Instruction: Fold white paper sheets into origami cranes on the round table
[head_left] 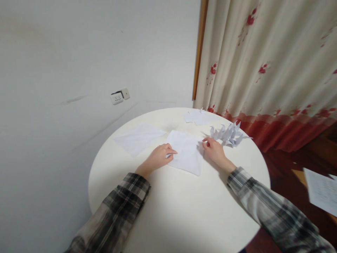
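A square white sheet of paper (185, 154) with faint creases lies on the round white table (163, 218), between my two hands. My left hand (159, 156) rests over its left edge, with index finger and thumb stretched out onto the paper and a small gap between them. At the right edge of the sheet, my right hand (214, 151) has its thumb and bent index finger closed on the paper's upper right edge. A second white sheet (140, 137) lies flat to the left, turned cornerwise.
Several folded paper cranes (229, 133) cluster beyond my right hand. More flat paper (198, 117) lies at the table's far side. A wall with a socket (117, 98) borders the left; a flowered curtain (252, 70) hangs behind. Written papers (321, 191) lie at the lower right.
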`<state>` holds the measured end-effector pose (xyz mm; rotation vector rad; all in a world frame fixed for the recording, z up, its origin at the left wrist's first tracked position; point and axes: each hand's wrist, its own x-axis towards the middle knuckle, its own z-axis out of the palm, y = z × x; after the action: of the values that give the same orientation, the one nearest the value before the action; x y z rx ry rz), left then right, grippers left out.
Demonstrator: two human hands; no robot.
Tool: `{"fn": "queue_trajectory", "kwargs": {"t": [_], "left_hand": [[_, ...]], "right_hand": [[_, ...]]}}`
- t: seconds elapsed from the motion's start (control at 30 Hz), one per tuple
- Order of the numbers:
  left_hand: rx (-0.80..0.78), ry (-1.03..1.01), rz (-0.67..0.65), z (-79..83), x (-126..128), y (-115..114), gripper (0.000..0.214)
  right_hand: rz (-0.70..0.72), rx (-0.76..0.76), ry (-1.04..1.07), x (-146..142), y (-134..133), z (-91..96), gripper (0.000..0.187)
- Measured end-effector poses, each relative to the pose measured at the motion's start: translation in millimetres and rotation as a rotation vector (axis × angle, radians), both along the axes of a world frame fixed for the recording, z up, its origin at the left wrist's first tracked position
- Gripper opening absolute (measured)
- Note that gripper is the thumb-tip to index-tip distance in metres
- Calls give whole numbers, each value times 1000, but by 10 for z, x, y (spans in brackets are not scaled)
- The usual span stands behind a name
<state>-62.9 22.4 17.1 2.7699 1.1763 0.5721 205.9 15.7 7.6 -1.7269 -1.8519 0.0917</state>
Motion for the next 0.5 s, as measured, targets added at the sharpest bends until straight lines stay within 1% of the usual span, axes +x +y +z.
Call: {"fn": "queue_trajectory", "kwargs": {"t": [0.07, 0.13, 0.2, 0.27, 0.4, 0.5], "left_hand": [[-40, -6, 23, -3, 23, -26, 31], [-69, -20, 31, -10, 45, -52, 31], [-57, -55, 29, -21, 57, -63, 29], [-10, -101, 34, -36, 54, -53, 28], [74, -117, 92, -98, 23, 0, 31], [72, -78, 156, -163, 1, 25, 39]], "right_hand": [[38, 28, 20, -3, 10, -18, 23], [105, 45, 28, -14, 14, -42, 22], [166, 56, 24, -25, 18, -72, 21], [207, 63, 16, -30, 24, -100, 21], [239, 74, 28, -14, 43, -131, 22], [226, 74, 34, 3, 53, -132, 23]]}}
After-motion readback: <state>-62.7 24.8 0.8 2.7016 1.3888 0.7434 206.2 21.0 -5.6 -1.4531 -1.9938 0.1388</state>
